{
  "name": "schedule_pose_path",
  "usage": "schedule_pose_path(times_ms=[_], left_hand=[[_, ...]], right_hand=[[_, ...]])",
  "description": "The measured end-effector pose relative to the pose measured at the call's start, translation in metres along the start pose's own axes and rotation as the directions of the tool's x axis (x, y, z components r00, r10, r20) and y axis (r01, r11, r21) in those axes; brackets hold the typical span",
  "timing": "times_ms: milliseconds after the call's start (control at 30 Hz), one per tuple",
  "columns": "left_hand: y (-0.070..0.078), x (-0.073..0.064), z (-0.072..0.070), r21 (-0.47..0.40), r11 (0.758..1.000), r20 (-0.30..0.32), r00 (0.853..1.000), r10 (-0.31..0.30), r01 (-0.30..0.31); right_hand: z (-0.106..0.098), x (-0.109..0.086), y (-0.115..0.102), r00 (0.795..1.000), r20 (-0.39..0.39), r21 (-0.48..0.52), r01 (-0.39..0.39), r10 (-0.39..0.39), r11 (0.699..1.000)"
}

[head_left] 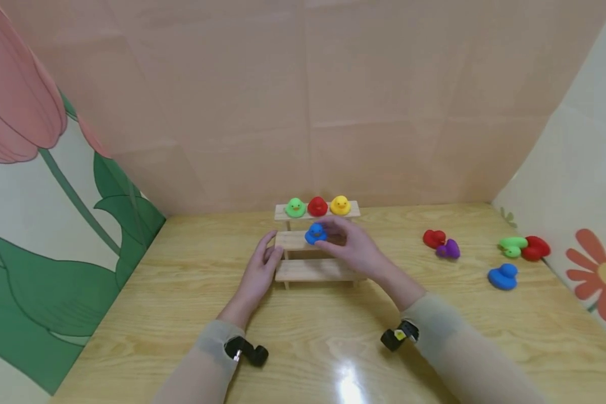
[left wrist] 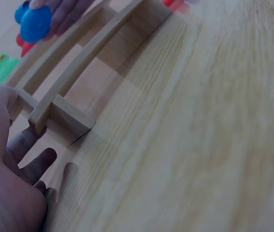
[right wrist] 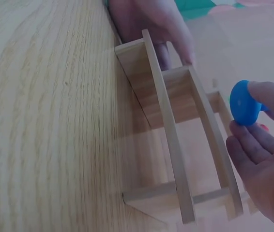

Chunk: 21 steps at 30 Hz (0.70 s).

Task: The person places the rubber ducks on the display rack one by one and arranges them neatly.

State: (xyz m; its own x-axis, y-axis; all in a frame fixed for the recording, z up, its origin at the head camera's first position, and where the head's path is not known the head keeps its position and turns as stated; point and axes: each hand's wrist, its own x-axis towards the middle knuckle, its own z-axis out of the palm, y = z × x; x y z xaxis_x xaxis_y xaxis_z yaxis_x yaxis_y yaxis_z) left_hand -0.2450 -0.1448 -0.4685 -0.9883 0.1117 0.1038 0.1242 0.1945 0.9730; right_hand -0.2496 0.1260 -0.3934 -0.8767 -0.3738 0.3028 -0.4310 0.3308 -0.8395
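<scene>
A wooden three-step stand (head_left: 318,270) is on the table. My left hand (head_left: 259,266) grips its left end, the thumb (left wrist: 6,99) at the middle step and the fingers around the side. A blue rubber duck (head_left: 315,234) is pinched between thumb and fingers of my right hand (head_left: 353,247), over the middle step. In the right wrist view the blue duck (right wrist: 245,103) shows its rounded base, apart from the step's board. On the top step sit a green duck (head_left: 295,208), a red duck (head_left: 317,206) and a yellow duck (head_left: 340,205) in a row.
To the right on the table (head_left: 192,292) lie another red duck (head_left: 434,238) against a purple duck (head_left: 448,249). Farther right are a green duck (head_left: 512,246), a red duck (head_left: 536,248) and a blue duck (head_left: 503,276). A pinkish backdrop (head_left: 222,123) stands behind the stand.
</scene>
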Motion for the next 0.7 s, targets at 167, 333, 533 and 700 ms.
schedule_pose_path(times_ms=[167, 333, 533, 700], left_hand=[[0.0, 0.0, 0.0, 0.004, 1.0, -0.006, 1.0, -0.005, 0.005], [0.002, 0.0, 0.0, 0.015, 1.0, -0.004, 1.0, -0.001, 0.001], [0.002, 0.0, 0.0, 0.025, 1.0, -0.011, 1.0, 0.003, -0.003], [0.001, 0.0, 0.0, 0.018, 1.0, -0.008, 1.0, 0.021, -0.021]], right_hand=[[0.007, 0.006, 0.001, 1.0, 0.009, -0.03, -0.013, 0.014, 0.999], [0.013, 0.01, 0.0, 1.0, 0.01, -0.04, -0.016, 0.016, 0.999], [0.021, 0.015, 0.0, 0.999, 0.017, -0.049, -0.026, 0.027, 0.998], [0.028, 0.018, 0.0, 0.999, 0.019, -0.07, -0.041, 0.043, 0.997]])
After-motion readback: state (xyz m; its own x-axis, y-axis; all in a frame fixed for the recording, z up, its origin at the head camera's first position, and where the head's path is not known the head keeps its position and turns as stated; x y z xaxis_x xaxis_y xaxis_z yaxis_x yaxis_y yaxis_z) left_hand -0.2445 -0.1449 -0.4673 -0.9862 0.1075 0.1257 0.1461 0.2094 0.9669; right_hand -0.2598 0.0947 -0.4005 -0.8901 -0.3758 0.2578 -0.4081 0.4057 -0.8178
